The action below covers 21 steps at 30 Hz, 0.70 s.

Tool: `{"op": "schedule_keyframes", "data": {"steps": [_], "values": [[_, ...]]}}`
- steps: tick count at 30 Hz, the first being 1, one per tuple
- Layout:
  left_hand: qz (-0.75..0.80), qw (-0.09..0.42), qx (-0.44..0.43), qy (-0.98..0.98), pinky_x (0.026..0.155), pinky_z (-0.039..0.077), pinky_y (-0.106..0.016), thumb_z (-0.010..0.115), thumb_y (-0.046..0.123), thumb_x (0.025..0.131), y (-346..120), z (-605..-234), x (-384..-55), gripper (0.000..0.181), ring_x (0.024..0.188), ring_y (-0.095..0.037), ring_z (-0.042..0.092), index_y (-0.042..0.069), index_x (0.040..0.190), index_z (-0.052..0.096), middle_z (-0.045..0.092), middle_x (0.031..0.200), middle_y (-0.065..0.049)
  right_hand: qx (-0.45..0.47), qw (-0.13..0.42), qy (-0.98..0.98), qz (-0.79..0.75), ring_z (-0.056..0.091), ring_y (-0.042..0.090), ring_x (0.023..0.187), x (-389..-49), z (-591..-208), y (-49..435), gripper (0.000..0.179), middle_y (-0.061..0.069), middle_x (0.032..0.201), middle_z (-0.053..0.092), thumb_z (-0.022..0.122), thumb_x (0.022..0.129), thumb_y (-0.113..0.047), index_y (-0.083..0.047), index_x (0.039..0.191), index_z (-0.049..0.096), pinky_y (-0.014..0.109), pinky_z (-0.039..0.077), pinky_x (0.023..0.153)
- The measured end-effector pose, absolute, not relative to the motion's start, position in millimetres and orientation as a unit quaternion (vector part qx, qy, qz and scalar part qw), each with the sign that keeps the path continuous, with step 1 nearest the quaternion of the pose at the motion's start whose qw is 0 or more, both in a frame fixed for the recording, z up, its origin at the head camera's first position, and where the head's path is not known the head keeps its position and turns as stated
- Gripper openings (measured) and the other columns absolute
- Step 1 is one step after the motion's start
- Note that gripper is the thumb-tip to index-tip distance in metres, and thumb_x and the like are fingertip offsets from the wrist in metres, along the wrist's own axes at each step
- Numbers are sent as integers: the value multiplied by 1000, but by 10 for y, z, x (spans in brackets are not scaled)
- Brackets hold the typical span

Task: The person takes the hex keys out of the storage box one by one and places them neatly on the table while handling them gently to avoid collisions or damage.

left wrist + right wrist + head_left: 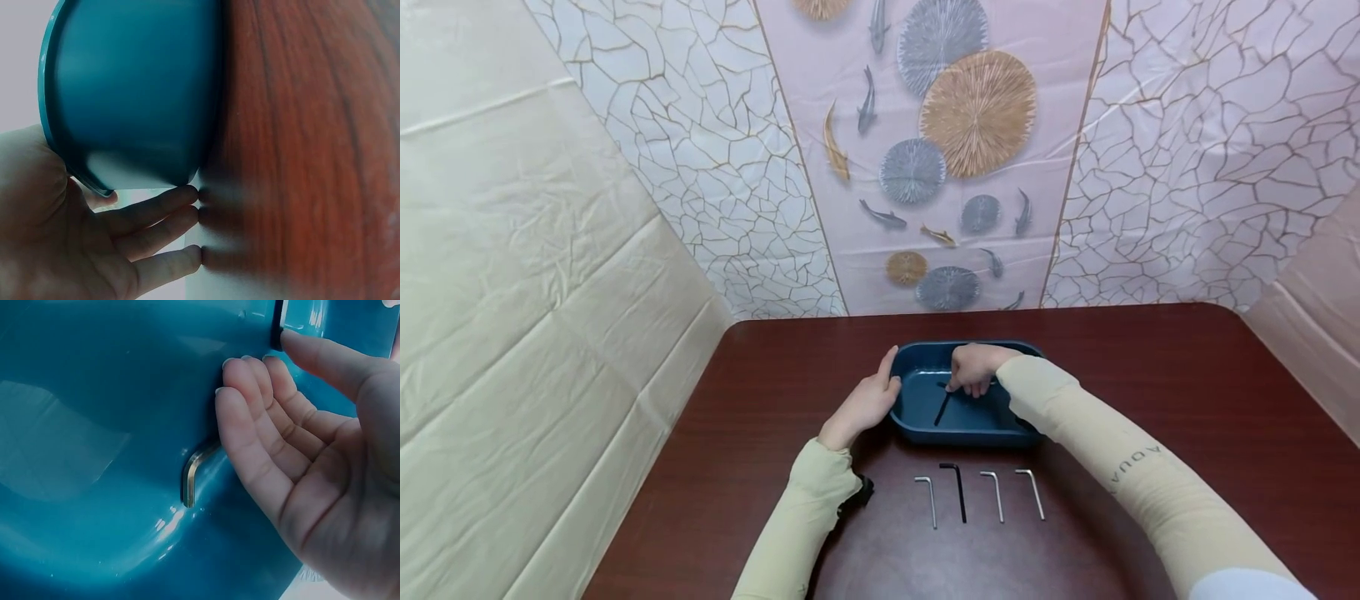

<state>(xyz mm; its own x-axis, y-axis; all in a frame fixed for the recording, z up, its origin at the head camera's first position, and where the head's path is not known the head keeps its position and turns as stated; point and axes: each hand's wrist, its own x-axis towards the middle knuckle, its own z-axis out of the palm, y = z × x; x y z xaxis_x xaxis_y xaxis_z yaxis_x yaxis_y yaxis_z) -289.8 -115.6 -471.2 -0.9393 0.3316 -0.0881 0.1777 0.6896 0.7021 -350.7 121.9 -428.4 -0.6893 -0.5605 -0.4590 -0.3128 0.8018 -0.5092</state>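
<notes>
A blue tray [917,435] stands on the table. My left hand [867,404] grips its left end, with the thumb over the rim and three fingers stretched down outside to the tabletop in the left wrist view. Inside the tray, my right hand [976,368] pinches a black hex key [942,408] near its bend, the thumb tip [292,341] right at the key. The long arm points towards me. Beside the curled fingers [234,419] a second hex key [189,481] shows its bent end low in the tray; the rest is hidden behind them.
In front of the tray, a row on the table holds a silver hex key [933,504], a black one [960,493] and two more silver ones, [997,497] all with the short arm pointing left. A patterned cloth [917,217] hangs behind the table [797,358].
</notes>
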Motion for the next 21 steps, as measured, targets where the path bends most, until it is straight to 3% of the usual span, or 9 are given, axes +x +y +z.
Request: {"op": "schedule_keyframes", "data": {"steps": [6, 16, 21], "values": [[372, 106, 137, 912, 53, 37, -31, 36, 26, 109, -1159, -4713, -2906, 63, 49, -16, 40, 17, 164, 6, 43, 62, -1, -230, 305, 902, -201, 68, 22, 66, -3512, -4311, 1173, 35, 11, 76, 69, 63, 101, -27, 1, 84, 73, 36, 58, 66], [374, 101, 140, 911, 53, 36, -32, 35, 26, 110, -1157, -4706, -2895, 62, 49, -15, 37, 20, 164, 6, 41, 62, 0, -228, 318, 894, -218, 67, 21, 70, -3533, -4314, 1109, 16, 10, 80, 69, 66, 98, -16, -4, 96, 76, 35, 58, 67], [372, 102, 139, 912, 55, 36, -32, 35, 26, 109, -1159, -4726, -2900, 62, 50, -16, 38, 17, 164, 7, 41, 62, 0, -242, 317, 893, -209, 67, 21, 71, -3532, -4319, 1094, 15, 9, 79, 68, 64, 98, -15, -5, 96, 75, 34, 58, 68]]}}
